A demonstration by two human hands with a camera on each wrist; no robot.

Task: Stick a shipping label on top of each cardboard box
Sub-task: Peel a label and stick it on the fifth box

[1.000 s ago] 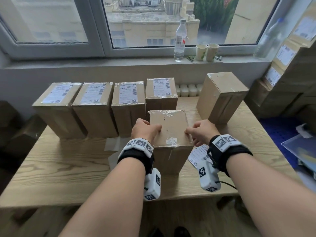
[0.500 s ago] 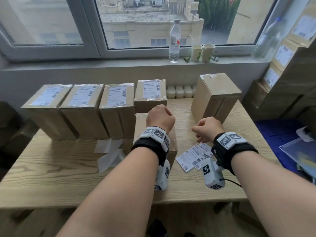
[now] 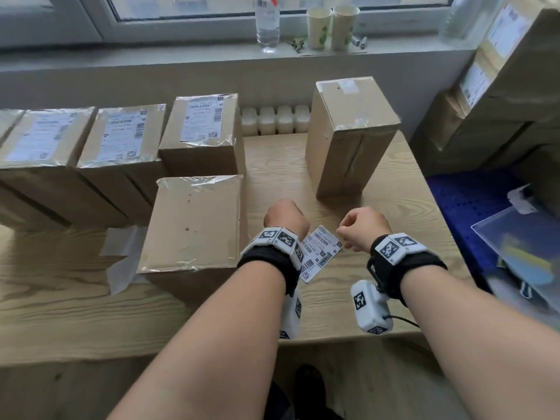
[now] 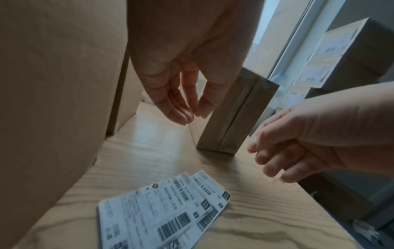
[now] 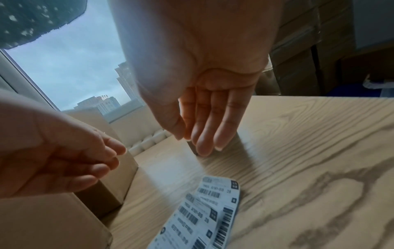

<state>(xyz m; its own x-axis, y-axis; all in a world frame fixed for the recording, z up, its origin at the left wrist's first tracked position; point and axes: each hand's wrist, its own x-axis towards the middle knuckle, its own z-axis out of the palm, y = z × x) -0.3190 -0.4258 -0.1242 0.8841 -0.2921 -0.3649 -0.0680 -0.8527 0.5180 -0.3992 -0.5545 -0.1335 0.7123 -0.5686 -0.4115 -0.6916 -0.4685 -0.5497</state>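
A bare-topped cardboard box (image 3: 194,219) stands at the table's front middle, in front of a row of labelled boxes (image 3: 121,134). A second bare-topped box (image 3: 351,122) stands taller at the back right. A small fanned stack of shipping labels (image 3: 322,253) lies flat on the table just right of the front box. My left hand (image 3: 283,218) and right hand (image 3: 362,227) hover side by side above the labels, holding nothing. In the left wrist view the left fingers (image 4: 187,107) hang relaxed over the labels (image 4: 162,210). In the right wrist view the right fingers (image 5: 204,131) point down, nearly straight, above the labels (image 5: 202,215).
Peeled backing sheets (image 3: 121,256) lie left of the front box. A water bottle (image 3: 268,22) and two paper cups (image 3: 331,25) stand on the windowsill. More labelled boxes (image 3: 500,86) are stacked at the right above a blue crate (image 3: 463,201). White bottles (image 3: 277,119) line the wall.
My left hand has come off the front box and moved right, down beside the right hand over the labels. The head view has dipped closer to the table.
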